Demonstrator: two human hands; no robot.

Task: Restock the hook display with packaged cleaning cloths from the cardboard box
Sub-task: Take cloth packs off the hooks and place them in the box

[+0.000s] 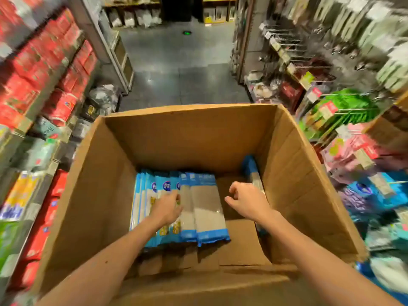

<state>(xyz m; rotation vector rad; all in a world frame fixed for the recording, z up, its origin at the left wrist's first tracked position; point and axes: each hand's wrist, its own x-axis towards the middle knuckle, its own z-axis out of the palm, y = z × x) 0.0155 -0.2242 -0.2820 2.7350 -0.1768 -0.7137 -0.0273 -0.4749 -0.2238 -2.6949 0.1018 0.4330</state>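
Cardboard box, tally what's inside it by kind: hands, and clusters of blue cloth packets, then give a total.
Hands: 2, left hand reaching into the row, right hand holding nothing.
Blue packet clusters: 2, leaning row at left, lone packet standing at right.
Total: 4. Packets within the row blur together, so they are not counted singly.

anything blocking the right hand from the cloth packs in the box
Nothing visible. The right hand hovers over the bare floor of the cardboard box, with only open space between it and the nearest pack. The left hand touches packs further left.
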